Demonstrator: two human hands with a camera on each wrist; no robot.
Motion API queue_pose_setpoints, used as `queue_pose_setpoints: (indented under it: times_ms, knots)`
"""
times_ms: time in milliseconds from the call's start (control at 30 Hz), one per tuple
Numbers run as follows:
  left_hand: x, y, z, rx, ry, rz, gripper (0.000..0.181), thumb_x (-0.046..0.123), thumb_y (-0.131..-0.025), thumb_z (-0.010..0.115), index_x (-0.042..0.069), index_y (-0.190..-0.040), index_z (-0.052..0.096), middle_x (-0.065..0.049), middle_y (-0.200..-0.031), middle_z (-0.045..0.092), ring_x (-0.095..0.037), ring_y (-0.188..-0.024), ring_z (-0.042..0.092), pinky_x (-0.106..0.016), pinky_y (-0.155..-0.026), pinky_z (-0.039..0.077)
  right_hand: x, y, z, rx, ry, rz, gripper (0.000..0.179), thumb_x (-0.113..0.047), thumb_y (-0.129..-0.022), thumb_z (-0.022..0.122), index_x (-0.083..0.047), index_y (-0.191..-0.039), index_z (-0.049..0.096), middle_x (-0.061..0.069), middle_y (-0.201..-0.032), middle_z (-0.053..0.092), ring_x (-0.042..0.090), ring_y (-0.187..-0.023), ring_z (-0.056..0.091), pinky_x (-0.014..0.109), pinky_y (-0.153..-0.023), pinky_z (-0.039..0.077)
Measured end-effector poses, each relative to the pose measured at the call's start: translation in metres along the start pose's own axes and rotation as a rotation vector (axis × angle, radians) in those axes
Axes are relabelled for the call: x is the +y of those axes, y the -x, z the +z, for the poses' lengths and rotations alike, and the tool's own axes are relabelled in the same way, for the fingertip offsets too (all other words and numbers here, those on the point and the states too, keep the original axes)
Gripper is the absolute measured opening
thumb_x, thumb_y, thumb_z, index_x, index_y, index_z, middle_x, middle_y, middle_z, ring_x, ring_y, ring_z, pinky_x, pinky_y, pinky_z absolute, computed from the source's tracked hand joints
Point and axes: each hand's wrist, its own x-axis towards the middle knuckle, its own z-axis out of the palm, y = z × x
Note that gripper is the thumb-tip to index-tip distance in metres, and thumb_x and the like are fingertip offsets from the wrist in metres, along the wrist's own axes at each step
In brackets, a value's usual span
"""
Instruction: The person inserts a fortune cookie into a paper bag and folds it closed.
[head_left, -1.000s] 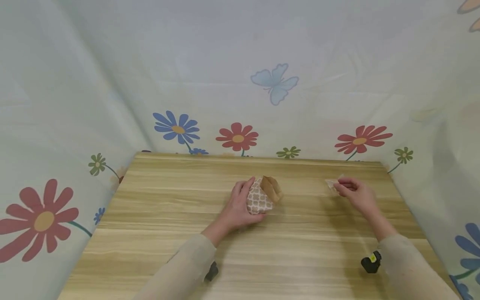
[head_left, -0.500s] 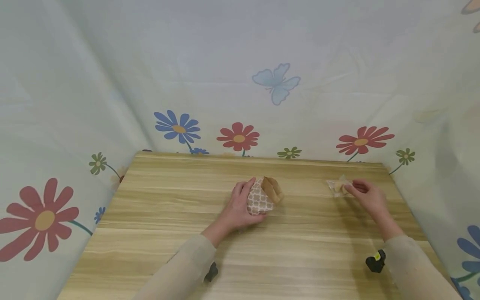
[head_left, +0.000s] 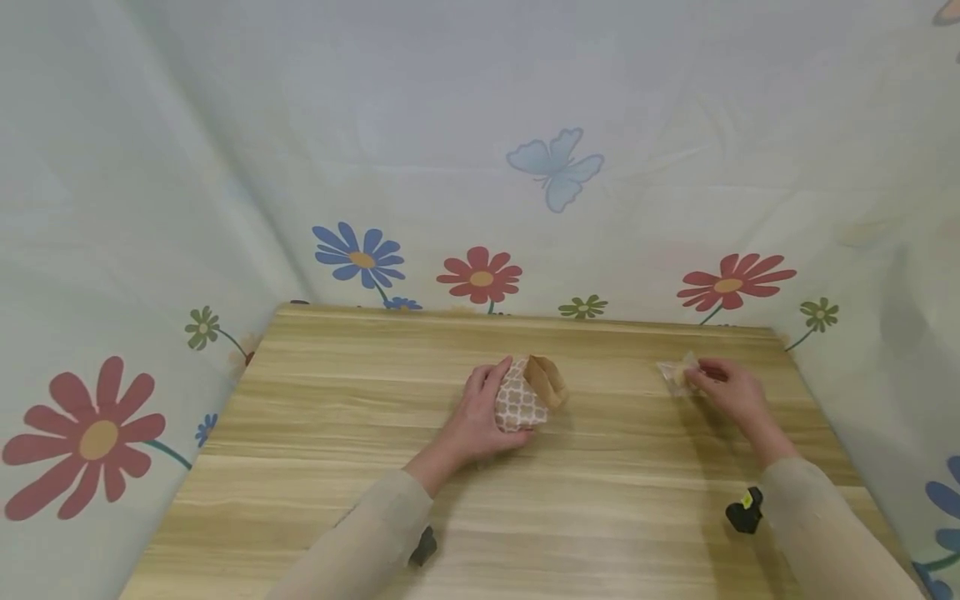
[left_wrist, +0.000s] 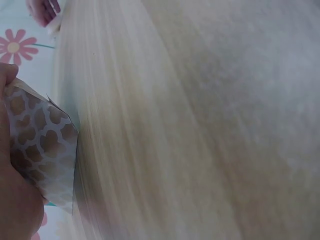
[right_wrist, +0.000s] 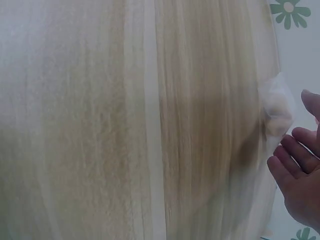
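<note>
A small paper bag (head_left: 519,403), brown with a white lattice print, leans on its side with its brown mouth facing right. My left hand (head_left: 480,412) grips it from the left, thumb on the near side and fingers on the far side. In the left wrist view the patterned bag (left_wrist: 42,145) shows close beside the palm. Toward the back right lies a clear plastic packet (head_left: 677,377) with pale beige contents. My right hand (head_left: 735,392) is at its right edge. In the right wrist view, thumb and fingers stand apart, fingertips right beside the packet (right_wrist: 277,107).
The wood-grain table (head_left: 600,483) carries both things. A pale curtain (head_left: 420,125) printed with flowers and a butterfly hangs behind the table and along both sides. Dark wrist cameras (head_left: 745,511) sit under the sleeves.
My right hand has shifted right off the packet, which was mostly hidden by the fingers and now shows, then back slightly toward it. My left hand and the paper bag have stayed in place.
</note>
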Motion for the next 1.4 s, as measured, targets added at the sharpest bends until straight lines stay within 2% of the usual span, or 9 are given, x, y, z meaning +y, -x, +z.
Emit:
queue_pose_setpoints:
  times_ms: [400,600,733,867,1000,1200,1400]
  knots:
    - [0.001,0.001,0.0,-0.018,0.005,-0.001,0.121,0.048,-0.076,0.094,0.025,-0.171,0.022,-0.011,-0.156,0.036,-0.025,-0.136,0.045,-0.047,-0.115,0.045,0.0,-0.004,0.01,-0.043,-0.046,-0.083,0.057,-0.034,-0.111,0.06,0.009,-0.147,0.053,0.037,-0.147,0.054,0.055,-0.135,0.052,0.066,-0.109,0.046]
    - [-0.001,0.001,0.001,-0.008,0.009,0.017,0.121,0.048,-0.075,0.095,0.024,-0.17,0.023,-0.011,-0.157,0.036,-0.027,-0.138,0.045,-0.049,-0.116,0.045,-0.009,-0.002,0.015,-0.085,-0.088,-0.12,0.051,-0.026,-0.109,0.065,0.007,-0.146,0.057,0.036,-0.149,0.053,0.056,-0.136,0.052,0.066,-0.11,0.046]
    - [-0.002,0.001,0.003,-0.008,0.007,0.026,0.121,0.048,-0.075,0.095,0.024,-0.17,0.024,-0.012,-0.158,0.036,-0.027,-0.138,0.045,-0.049,-0.116,0.045,-0.013,0.0,0.016,-0.11,-0.089,-0.131,0.05,-0.026,-0.108,0.066,0.006,-0.146,0.058,0.035,-0.15,0.053,0.056,-0.137,0.052,0.066,-0.109,0.046]
    - [-0.001,0.001,0.004,-0.01,0.002,0.024,0.121,0.049,-0.076,0.094,0.024,-0.17,0.024,-0.012,-0.158,0.037,-0.027,-0.137,0.046,-0.048,-0.115,0.046,-0.016,0.002,0.015,-0.105,-0.096,-0.106,0.056,-0.031,-0.11,0.063,0.007,-0.151,0.053,0.036,-0.154,0.048,0.057,-0.14,0.048,0.065,-0.111,0.044]
    - [0.001,0.001,0.003,-0.014,-0.007,0.014,0.121,0.05,-0.076,0.094,0.024,-0.171,0.023,-0.011,-0.158,0.036,-0.027,-0.136,0.046,-0.047,-0.115,0.046,-0.015,0.006,0.013,-0.055,-0.106,-0.058,0.066,-0.04,-0.111,0.059,0.009,-0.153,0.047,0.038,-0.156,0.045,0.058,-0.142,0.045,0.066,-0.113,0.042]
    - [0.002,0.002,0.001,-0.012,-0.004,0.026,0.121,0.05,-0.076,0.094,0.021,-0.17,0.024,-0.011,-0.157,0.036,-0.027,-0.137,0.046,-0.048,-0.115,0.046,-0.011,0.007,0.016,0.014,-0.098,-0.022,0.073,-0.047,-0.109,0.059,0.012,-0.15,0.047,0.038,-0.148,0.052,0.054,-0.135,0.052,0.065,-0.11,0.045]
    - [0.001,0.002,0.002,-0.012,-0.009,0.019,0.121,0.051,-0.076,0.093,0.023,-0.171,0.023,-0.011,-0.158,0.036,-0.027,-0.137,0.046,-0.048,-0.115,0.046,-0.01,0.004,0.022,0.009,-0.072,-0.001,0.074,-0.048,-0.108,0.06,0.013,-0.149,0.048,0.037,-0.144,0.056,0.052,-0.131,0.056,0.063,-0.108,0.047]
